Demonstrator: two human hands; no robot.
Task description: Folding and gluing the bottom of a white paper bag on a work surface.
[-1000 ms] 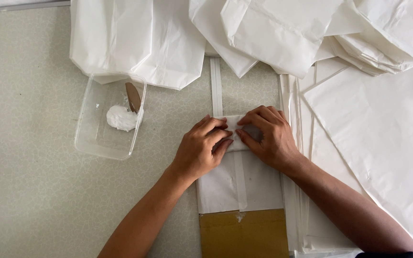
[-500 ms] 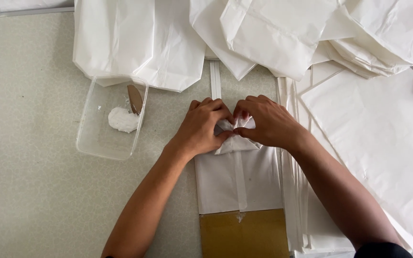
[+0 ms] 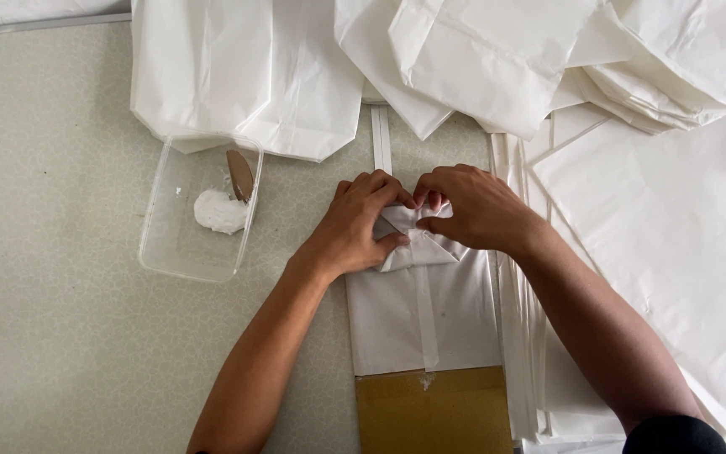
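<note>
I see both hands, left (image 3: 353,225) and right (image 3: 474,206), pinching the white paper bag's (image 3: 426,311) fold on the speckled table (image 3: 52,336); glue tub (image 3: 199,210) at nine o'clock.

I see matt white paper under my hands: the bag (image 3: 426,311) is thin, creased at its folded end, with a smooth glued strip along its middle. My left hand (image 3: 355,227) and right hand (image 3: 476,208) pinch that crumpled fold. Beneath it lies a dull brown cardboard sheet (image 3: 434,412), slightly fibrous. The finished bags (image 3: 481,59) above look equally matt and softly wrinkled. The tub (image 3: 199,210) is clear, glossy plastic holding a lump of white paste (image 3: 216,210) and a brown wooden-looking spatula (image 3: 240,175). The table (image 3: 52,294) has a pale, faintly mottled, low-sheen surface.
</note>
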